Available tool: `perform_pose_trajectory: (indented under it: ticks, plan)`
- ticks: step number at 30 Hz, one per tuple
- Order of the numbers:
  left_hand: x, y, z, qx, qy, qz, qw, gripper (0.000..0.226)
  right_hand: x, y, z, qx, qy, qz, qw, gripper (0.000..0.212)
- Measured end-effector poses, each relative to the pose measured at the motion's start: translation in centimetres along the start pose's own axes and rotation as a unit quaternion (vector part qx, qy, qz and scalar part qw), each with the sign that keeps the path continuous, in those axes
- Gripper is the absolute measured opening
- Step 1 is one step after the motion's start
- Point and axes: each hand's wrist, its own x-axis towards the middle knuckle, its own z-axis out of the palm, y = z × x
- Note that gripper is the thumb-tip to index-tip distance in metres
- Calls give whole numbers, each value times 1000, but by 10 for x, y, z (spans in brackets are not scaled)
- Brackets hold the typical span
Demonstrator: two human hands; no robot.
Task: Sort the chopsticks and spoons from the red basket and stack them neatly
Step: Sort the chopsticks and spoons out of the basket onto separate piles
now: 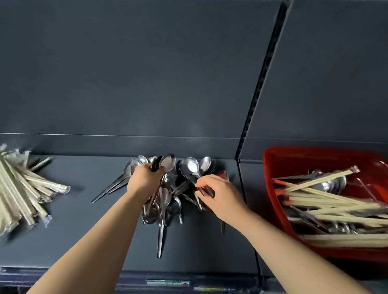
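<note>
Steel spoons (pixel 190 167) heaped centre; wrapped chopsticks (pixel 17 190) left; red basket (pixel 300 157) right.

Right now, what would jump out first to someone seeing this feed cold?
Both hands meet over a heap of steel spoons in the middle of the dark shelf: the left hand grips a bunch, and the right hand pinches the handles of others. To the right, the red basket holds unsorted chopsticks. Wrapped chopsticks are piled at far left.
</note>
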Motion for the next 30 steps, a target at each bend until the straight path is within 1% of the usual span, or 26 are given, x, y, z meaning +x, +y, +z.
perform_pose_trajectory:
  ticks: [2,4,7,9,11,12,14,16,18,20,22,25,26,28,30]
  plan:
    - [4,-4,-1,27,-13,7,1000,35,-3,-2,1,-36,-16,10,999,21]
    - [7,-8,-2,60,-18,30,998,34,-2,-3,1,-69,-33,1,997,27]
    - [12,-13,-1,89,-18,67,994,30,-2,-5,-3,-72,-58,17,996,40]
    - [13,-15,-1,103,2,96,990,32,-5,-10,-8,-57,-76,41,995,53]
    - [12,-11,-1,144,42,122,981,35,-9,-15,-15,-46,-77,57,994,58]
    - [10,-6,-1,170,54,132,975,39,-11,-19,-19,-35,-66,64,995,57]
    - [3,7,1,206,80,181,958,43,-16,-23,-33,-34,-32,68,997,50]
    - [-8,25,5,218,111,258,935,40,-24,-24,-52,-65,-1,63,996,43]
    - [-20,45,14,211,111,312,920,36,-36,-21,-76,-89,14,68,994,40]
    - [-36,68,27,187,78,343,917,31,-50,-10,-105,-110,26,85,990,38]
    - [-55,91,44,149,44,393,906,28,-64,9,-136,-129,44,114,984,36]
    - [-79,123,79,103,-33,460,881,35,-88,54,-183,-149,39,189,970,36]
    - [-84,132,94,105,-66,471,873,36,-96,71,-198,-153,29,218,964,37]
    - [-94,150,126,116,-122,478,862,28,-110,102,-223,-145,9,265,953,36]
    - [-100,166,159,129,-166,469,858,29,-119,127,-241,-129,-9,291,948,39]
